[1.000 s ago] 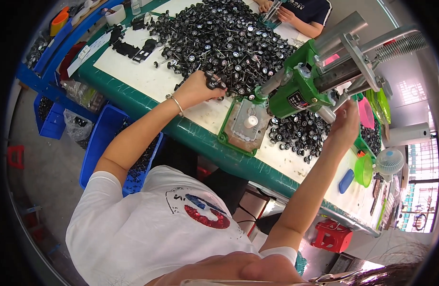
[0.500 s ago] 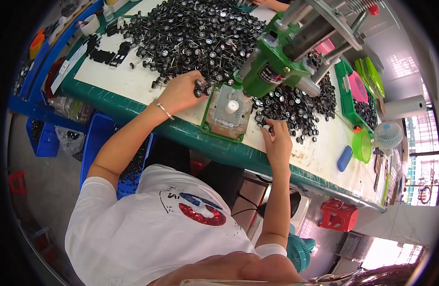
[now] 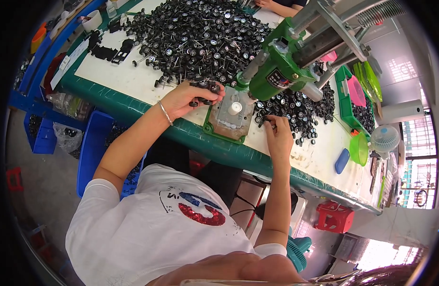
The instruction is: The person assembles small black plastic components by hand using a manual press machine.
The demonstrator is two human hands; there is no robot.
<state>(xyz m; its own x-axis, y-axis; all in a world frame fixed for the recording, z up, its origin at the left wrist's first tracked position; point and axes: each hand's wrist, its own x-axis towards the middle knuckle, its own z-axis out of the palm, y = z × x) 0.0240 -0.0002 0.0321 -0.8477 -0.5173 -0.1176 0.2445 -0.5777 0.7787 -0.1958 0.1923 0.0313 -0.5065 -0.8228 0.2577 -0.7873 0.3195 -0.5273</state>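
My left hand [image 3: 181, 100] is closed around several small black toy wheels [image 3: 204, 85], some joined by axles. It hovers just left of the press's base plate [image 3: 214, 127], which has a white round holder [image 3: 235, 108] standing up from its middle. Above the plate looms the green press head [image 3: 276, 71]. My right hand [image 3: 279, 136] pinches a small black wheel [image 3: 267, 118] at the near edge of the loose wheel pile [image 3: 296, 112], right of the plate. Its fingertips partly hide that wheel.
A large heap of black wheels on metal axles [image 3: 195, 38] covers the far table. Black plastic frames [image 3: 112, 53] lie at far left. To the right stand a green crate [image 3: 346, 95], a lime bowl [image 3: 358, 148] and a small fan [image 3: 385, 138]. Another person's arm [image 3: 281, 8] shows at the back.
My left hand has shifted right toward the press plate and turned, showing more of the wheels in it. My right hand stays by the pile, its fingers drawn closer together.
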